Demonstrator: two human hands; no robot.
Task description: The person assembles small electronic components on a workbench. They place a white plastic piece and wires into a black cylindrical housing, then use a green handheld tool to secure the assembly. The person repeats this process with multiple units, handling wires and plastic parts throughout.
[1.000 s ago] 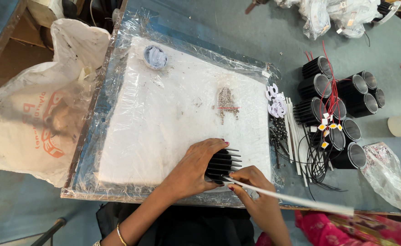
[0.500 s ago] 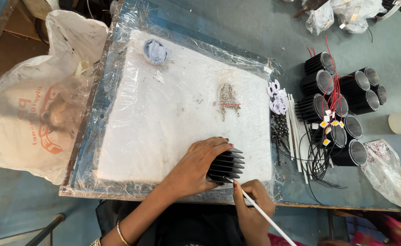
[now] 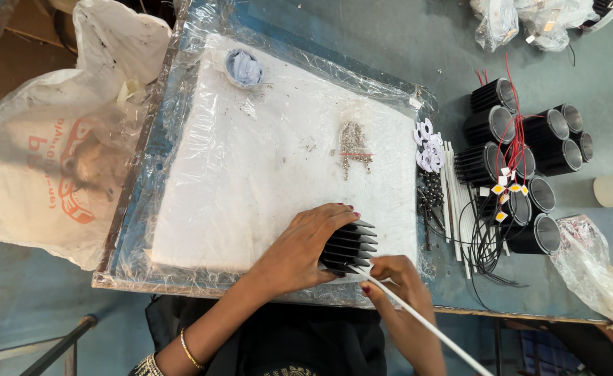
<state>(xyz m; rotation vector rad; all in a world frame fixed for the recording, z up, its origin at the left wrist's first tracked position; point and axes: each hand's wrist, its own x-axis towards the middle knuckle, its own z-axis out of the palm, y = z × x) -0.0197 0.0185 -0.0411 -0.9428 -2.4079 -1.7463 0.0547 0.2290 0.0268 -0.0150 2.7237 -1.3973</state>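
Note:
My left hand (image 3: pixel 305 244) grips a black finned cylindrical housing (image 3: pixel 351 247) lying on its side at the near edge of the white plastic-covered pad (image 3: pixel 264 153). Just to its right, my right hand (image 3: pixel 398 285) holds a thin white tube (image 3: pixel 425 322) with its tip against the housing's near end; the tube slants down to the right, off the table. A small heap of screws (image 3: pixel 354 147) lies on the pad, further away.
Several black finned housings (image 3: pixel 522 160) with red and black wires stand at the right, beside white tubes (image 3: pixel 452 195) and small white rings (image 3: pixel 426 145). A small round dish (image 3: pixel 243 68) sits far on the pad. A large white plastic bag (image 3: pixel 49 153) lies at the left.
The white tube has swung from nearly level to a steeper slant down-right. My right hand has shifted closer beneath the housing. The left hand stays on the housing.

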